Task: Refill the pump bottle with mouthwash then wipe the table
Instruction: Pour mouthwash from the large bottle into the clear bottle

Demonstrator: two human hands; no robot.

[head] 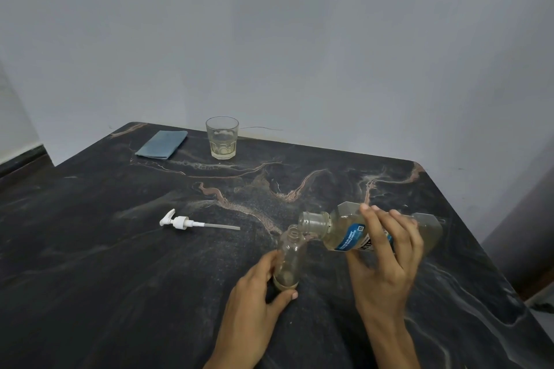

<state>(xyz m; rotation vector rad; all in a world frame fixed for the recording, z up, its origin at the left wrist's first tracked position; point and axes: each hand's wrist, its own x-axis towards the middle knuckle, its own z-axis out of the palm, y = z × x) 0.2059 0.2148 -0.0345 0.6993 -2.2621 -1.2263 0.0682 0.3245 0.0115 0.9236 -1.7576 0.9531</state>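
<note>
A small clear pump bottle (290,257) stands open on the dark marble table (150,278), with a little pale liquid at its bottom. My left hand (257,290) grips its base. My right hand (386,255) holds a large clear mouthwash bottle (341,231) with a blue label, tipped on its side. Its open mouth sits just above the small bottle's neck. Pale yellowish liquid lies in the tipped bottle. The white pump head (183,222) with its tube lies on the table to the left.
A folded blue-grey cloth (162,144) lies at the table's far left. Beside it stands a glass tumbler (222,138) holding some pale liquid. A grey wall rises behind the table. The table's right edge slants down at the right.
</note>
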